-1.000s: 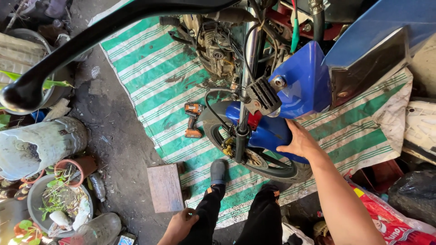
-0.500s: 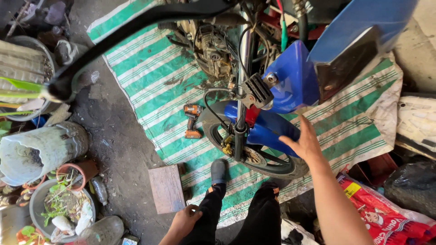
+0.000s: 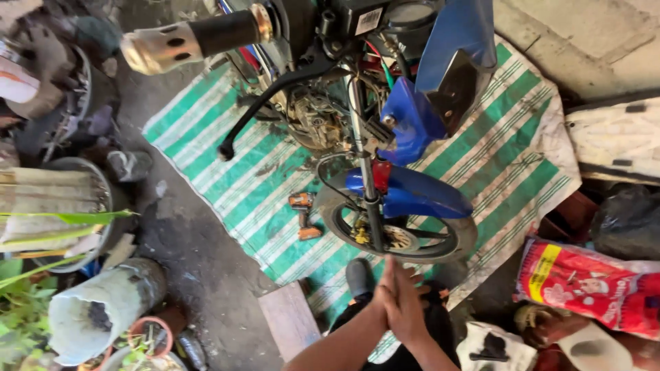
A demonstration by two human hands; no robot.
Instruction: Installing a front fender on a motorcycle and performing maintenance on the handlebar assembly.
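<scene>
My left hand [image 3: 386, 297] and my right hand [image 3: 410, 310] are pressed flat together, palm to palm, fingers straight and holding nothing. They hover just below the front wheel [image 3: 443, 242] of a blue motorcycle, above my dark-trousered legs and a grey shoe [image 3: 359, 276]. The blue fender [image 3: 421, 195] sits over the wheel, with the fork [image 3: 370, 185] rising to a blue fairing [image 3: 412, 120]. A black handlebar grip [image 3: 221, 31] and brake lever [image 3: 275, 93] reach toward the upper left.
The bike stands on a green-and-white striped mat [image 3: 227, 172]. An orange cordless drill [image 3: 303, 214] lies left of the wheel. A wooden board [image 3: 289, 320] is by my left leg. Pots and a grey cylinder [image 3: 103, 310] crowd the left; a red bag [image 3: 584, 283] lies right.
My right hand came off the blue fender and front wheel and dropped back. My left hand rose from beside my knee to meet it. The camera view shifted.
</scene>
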